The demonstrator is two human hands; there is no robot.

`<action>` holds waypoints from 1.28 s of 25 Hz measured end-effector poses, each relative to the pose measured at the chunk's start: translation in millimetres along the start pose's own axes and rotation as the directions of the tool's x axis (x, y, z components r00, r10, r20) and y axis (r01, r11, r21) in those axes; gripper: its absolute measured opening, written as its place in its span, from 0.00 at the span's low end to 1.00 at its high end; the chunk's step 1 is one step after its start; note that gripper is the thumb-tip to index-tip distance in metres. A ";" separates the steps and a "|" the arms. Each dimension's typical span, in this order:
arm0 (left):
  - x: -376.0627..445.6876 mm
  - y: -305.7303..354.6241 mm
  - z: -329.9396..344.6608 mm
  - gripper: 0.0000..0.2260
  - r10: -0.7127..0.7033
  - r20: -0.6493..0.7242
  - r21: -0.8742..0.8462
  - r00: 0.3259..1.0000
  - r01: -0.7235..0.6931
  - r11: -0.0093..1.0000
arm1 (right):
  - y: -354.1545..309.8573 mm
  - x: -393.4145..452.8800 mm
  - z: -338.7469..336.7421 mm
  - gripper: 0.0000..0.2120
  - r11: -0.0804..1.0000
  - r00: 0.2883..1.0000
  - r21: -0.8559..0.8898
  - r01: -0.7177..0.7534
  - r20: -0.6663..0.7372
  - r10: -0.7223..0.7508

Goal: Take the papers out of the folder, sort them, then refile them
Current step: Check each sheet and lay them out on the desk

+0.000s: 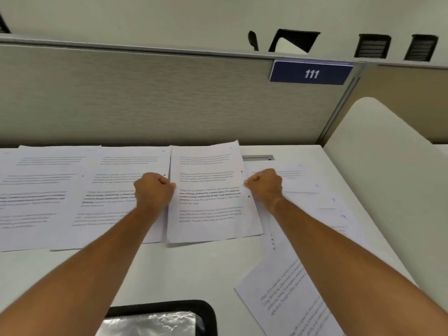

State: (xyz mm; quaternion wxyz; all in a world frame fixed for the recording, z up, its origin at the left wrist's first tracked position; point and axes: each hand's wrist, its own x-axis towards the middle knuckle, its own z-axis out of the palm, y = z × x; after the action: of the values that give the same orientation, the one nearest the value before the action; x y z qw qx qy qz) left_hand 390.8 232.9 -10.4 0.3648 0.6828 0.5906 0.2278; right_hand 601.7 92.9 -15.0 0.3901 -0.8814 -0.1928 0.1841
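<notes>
A printed sheet [208, 202] lies on the white desk [184, 272] in the middle of a row of papers. My left hand [152, 190] pinches its left edge and my right hand [265, 186] pinches its right edge, fingers curled. Two more printed sheets [48, 197] lie side by side to its left, slightly overlapping. To the right, a loose pile of sheets [322, 214] with handwritten numbers spreads under my right forearm, and another sheet [286, 294] lies askew near the front. A black folder [164, 316] with a clear plastic sleeve sits at the near edge.
A grey partition wall [145, 100] with a blue sign reading 111 [311, 73] closes off the back of the desk. A cream curved chair back or panel [392, 170] stands at the right. A cable slot [258, 157] sits behind the papers.
</notes>
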 end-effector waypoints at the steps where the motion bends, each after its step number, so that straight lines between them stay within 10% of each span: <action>1: -0.5 1.3 -0.1 0.05 0.011 -0.008 0.027 1.000 -0.011 1.000 | 0.7 -0.1 2.2 0.06 1.000 1.000 -0.020 0.023 -0.008 -0.023; 7: -14.7 8.6 -4.3 0.04 0.126 -0.005 0.154 0.992 -0.124 0.980 | 2.8 -13.3 -4.2 0.08 0.995 0.995 -0.060 0.082 -0.055 -0.086; 16: -80.0 36.7 22.1 0.35 0.485 0.160 0.375 0.860 -0.508 0.775 | 24.8 -49.9 -55.9 0.33 0.832 0.933 -0.455 0.317 -0.011 -0.361; 32: -131.3 88.5 134.3 0.42 0.403 0.535 0.375 0.742 -0.636 0.674 | 111.7 6.8 -157.2 0.31 0.893 0.985 -0.446 0.064 -0.113 -0.127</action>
State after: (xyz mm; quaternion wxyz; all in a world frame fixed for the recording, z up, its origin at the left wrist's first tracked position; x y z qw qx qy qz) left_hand 521.1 71.1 -11.4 0.1917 0.9298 0.3141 0.0021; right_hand 704.1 -70.2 -2.2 0.2017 -0.9468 -0.2449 0.0542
